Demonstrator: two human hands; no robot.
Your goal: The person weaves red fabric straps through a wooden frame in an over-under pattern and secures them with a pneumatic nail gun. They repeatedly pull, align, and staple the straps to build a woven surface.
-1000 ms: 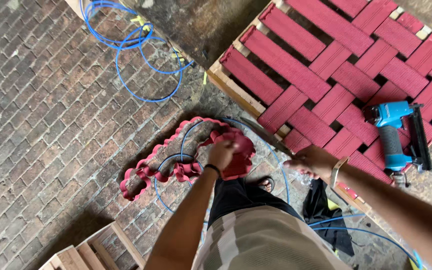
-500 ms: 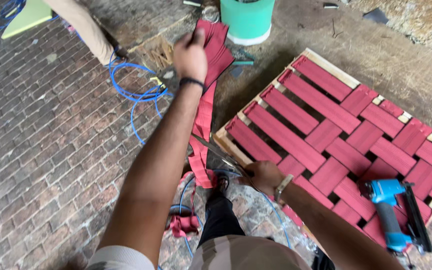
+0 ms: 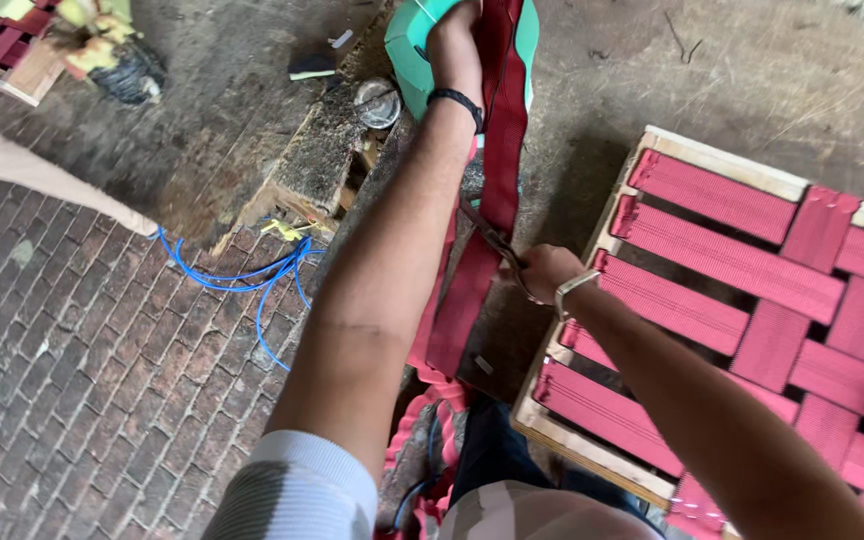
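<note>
Rough workshop floor, brick paving on the left and dusty concrete further out, with a blue hose [image 3: 252, 275] snaking off to the left of the arms. So the left hand [image 3: 455, 45] is stretched way out ahead, arm nearly straight, fist closed around the red webbing strap [image 3: 497, 150] and pulling it taut up near a green bucket [image 3: 407, 60]. A black wristband sits just below that fist. The right hand [image 3: 547, 272] is tucked in close, wrist bent, closed on what looks like scissors [image 3: 492, 240] meeting the strap between the two hands, right beside the edge of the wooden frame [image 3: 592, 235] already woven with red strips.

If you ask me, the trick is keeping that strap properly tight with the far hand so the blades bite clean across instead of chewing at an angle. I'd hold the blades square to the webbing and keep the near hand steady against the frame edge. Slack piles up by the knees, so mind it doesn't snag.
</note>
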